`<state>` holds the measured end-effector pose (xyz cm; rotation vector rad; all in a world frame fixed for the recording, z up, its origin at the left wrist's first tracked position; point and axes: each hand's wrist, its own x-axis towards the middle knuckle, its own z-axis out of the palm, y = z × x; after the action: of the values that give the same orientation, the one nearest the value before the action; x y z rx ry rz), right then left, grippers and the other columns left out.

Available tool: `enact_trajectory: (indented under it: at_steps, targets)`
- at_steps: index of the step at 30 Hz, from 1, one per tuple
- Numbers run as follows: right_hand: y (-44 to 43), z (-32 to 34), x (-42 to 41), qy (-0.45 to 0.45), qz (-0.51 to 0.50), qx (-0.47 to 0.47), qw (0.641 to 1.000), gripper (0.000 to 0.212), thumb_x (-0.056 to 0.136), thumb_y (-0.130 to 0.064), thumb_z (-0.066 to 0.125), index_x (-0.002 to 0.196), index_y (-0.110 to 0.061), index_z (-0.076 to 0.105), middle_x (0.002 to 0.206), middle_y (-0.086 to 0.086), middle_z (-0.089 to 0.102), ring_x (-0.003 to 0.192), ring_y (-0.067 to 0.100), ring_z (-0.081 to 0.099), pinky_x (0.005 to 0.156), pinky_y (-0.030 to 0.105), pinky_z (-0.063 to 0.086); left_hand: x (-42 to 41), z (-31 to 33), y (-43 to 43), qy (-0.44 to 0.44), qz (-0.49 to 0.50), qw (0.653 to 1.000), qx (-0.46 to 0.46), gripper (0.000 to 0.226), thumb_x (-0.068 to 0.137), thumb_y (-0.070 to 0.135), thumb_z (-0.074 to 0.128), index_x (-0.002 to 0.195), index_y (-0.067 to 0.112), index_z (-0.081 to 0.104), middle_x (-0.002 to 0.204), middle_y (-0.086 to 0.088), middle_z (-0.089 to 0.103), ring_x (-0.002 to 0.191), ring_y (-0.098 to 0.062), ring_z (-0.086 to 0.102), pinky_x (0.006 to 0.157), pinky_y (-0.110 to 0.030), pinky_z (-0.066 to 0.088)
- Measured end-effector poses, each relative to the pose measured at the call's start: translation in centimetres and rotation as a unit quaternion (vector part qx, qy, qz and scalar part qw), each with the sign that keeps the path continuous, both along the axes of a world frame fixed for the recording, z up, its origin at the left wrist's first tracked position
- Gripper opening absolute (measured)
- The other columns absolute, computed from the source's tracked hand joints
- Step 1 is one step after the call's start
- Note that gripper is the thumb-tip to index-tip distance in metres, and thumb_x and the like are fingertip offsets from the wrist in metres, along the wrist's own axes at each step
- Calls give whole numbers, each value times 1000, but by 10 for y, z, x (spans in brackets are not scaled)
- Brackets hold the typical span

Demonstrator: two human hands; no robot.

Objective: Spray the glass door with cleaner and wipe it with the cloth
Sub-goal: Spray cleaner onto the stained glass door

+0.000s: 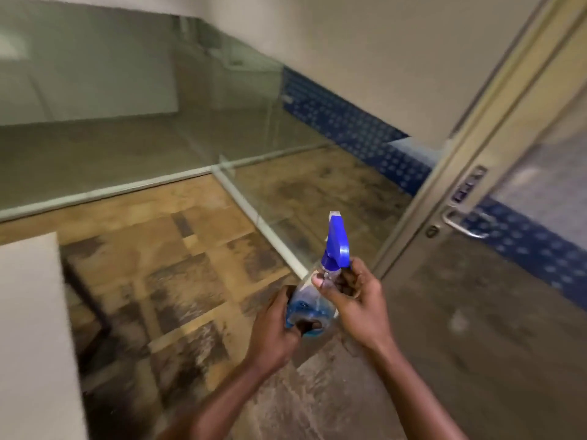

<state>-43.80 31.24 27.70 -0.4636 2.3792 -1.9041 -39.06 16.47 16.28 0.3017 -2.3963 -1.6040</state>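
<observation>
Hands (317, 303) around spray bottle (313, 300) over mottled, perhaps tiled floor (197, 281), glass door (508, 249) beside.

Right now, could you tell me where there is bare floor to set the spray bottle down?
Bare floor lies open between the white block on the left and the glass partition's base rail. More lies below the glass door. Both hands, left hand and right hand, are busy with the spray bottle.

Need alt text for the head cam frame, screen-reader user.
Two bare hands hold a clear spray bottle with a blue trigger head: the left hand grips its base, the right hand its neck. A glass door with a metal handle stands to the right; no cloth is visible.
</observation>
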Motion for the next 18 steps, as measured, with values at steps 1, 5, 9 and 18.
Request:
enact_trajectory:
  at_steps: [1,5,9,18]
  targets:
    - [19,6,-8,1,-19,-11,1000,35,88,-8,87,117,-17,70,99,0,83,93,13,78,88,33,62,-14,8,18,4,-17,1000,3,50,76,36,85,121,39,63,114,16,76,103,-5,74,88,-39,62]
    - [90,34,-41,32,-79,-35,996,37,90,-7,84,122,-14,67,90,-4,80,85,6,73,79,20,59,-64,30,90,20,-78,997,16,57,78,27,89,126,41,61,119,16,76,109,-6,74,96,-45,61]
    - [155,62,-66,77,-123,-34,989,32,95,-10,80,123,-14,67,99,2,83,91,10,74,82,22,58,-104,51,156,45,-135,990,22,63,77,33,92,132,34,62,121,15,76,112,-5,72,100,-41,59]
    - [246,138,-99,144,-257,-59,954,44,91,-43,79,121,-17,59,93,4,78,85,15,78,84,39,63,-166,136,267,93,-289,949,87,63,76,46,92,129,26,63,122,6,80,115,-9,76,104,-47,60]
